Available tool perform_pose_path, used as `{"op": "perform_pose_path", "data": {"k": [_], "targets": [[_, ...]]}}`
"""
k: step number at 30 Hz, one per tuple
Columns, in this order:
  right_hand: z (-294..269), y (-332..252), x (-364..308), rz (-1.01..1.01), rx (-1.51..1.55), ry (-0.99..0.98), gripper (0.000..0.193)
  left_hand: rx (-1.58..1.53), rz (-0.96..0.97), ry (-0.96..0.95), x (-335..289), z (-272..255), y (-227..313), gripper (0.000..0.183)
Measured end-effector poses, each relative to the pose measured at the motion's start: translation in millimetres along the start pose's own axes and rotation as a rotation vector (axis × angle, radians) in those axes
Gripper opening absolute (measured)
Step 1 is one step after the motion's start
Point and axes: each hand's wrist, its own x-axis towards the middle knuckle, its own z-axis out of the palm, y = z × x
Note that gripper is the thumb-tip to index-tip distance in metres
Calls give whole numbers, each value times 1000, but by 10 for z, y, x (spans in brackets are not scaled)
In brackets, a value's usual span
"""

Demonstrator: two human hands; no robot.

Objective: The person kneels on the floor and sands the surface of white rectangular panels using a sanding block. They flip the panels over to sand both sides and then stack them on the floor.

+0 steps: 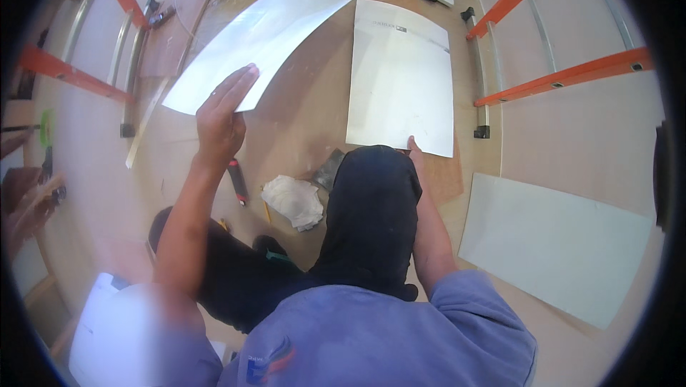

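Up past the white cloth (293,202) we've got an open lane, room for us to reach between the raised left sheet (264,40) and the right sheet (400,76). Just right of the cloth, our dark knee (375,197) bulks up and blocks that side; left of it, a red-and-black tool (238,182) intrudes. Well out either side of the cloth, a left ladder (78,76) and right ladder (557,85) fence us in.

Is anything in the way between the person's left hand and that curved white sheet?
Nothing visible is: the left hand is directly on the curved white sheet, at its near edge.
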Motion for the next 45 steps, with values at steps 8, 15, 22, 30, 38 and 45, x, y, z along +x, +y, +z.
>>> {"op": "perform_pose_path", "data": {"k": [8, 15, 22, 30, 38, 45], "targets": [[-321, 162, 265, -62, -83, 6, 61, -123, -239, -62, -222, 305, -194, 55], [-274, -84, 184, -129, -108, 180, 64, -27, -168, -175, -219, 535, -76, 52], [-528, -573, 139, -650, -390, 72, 47, -136, -94, -482, -565, 1018, 0, 71], [509, -960, -665, -793, -202, -90, 53, 168, -60, -876, -1392, 1744, -37, 66], [1396, -1408, -1598, -1305, -504, -206, 36, 71, -118, -773, -1349, 2386, 301, 46], [1701, -1400, -2202, -1699, -1519, -453, 47, -106, -362, -873, -1167, 2156, -210, 47]]}}
